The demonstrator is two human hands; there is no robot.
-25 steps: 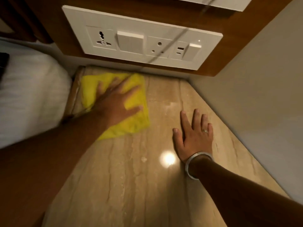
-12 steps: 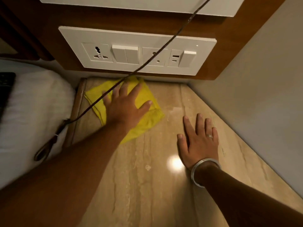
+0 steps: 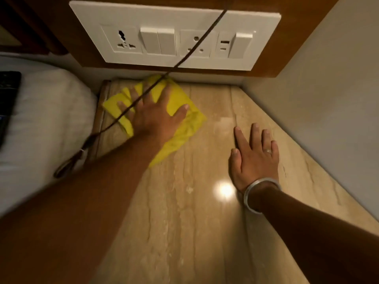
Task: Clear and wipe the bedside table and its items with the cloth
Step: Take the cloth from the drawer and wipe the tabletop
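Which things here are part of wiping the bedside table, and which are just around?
Part of the job:
yellow cloth, flat under the left hand
bedside table top
right hand, resting flat on the top

Just around:
switch and socket panel
dark cord hanging across the view
white pillow

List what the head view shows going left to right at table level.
White pillow → yellow cloth under the left hand → bare marble tabletop → right hand flat on the marble → grey wall.
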